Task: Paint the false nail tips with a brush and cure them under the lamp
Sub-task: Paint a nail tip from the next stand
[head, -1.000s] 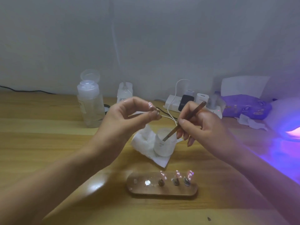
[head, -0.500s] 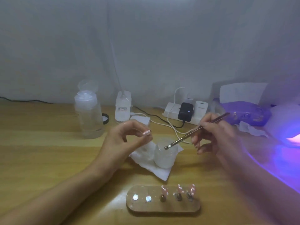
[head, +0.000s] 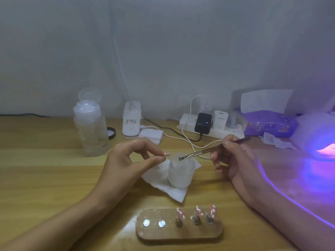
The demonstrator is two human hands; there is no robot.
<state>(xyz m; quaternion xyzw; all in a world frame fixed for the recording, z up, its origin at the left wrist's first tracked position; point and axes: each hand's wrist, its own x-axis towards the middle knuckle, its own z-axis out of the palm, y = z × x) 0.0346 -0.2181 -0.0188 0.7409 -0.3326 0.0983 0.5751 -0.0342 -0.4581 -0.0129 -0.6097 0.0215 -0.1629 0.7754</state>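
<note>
My left hand (head: pixel 130 160) pinches a small pink false nail tip (head: pixel 167 154) between thumb and forefinger, just left of a frosted white jar (head: pixel 181 173). My right hand (head: pixel 233 160) grips a thin brush (head: pixel 204 151) like a pen; its bristle end hangs over the jar's mouth, a short gap from the tip. A wooden nail stand (head: pixel 179 226) lies near the front edge, with three pink tips on its right holders and two bare shiny holders on its left. The curing lamp (head: pixel 320 140) glows violet at the far right.
The jar sits on a white wipe (head: pixel 174 192). Behind stand a clear pump bottle (head: pixel 90 127), a white lamp base (head: pixel 131 122), a pad stack (head: pixel 151 135), a power strip (head: pixel 210 126) with chargers and cables, and a purple box (head: pixel 270 124).
Both hands have dropped lower and drawn apart. The brush tip has come out of the jar and now hovers over its rim. The view has tilted up, showing more wall.
</note>
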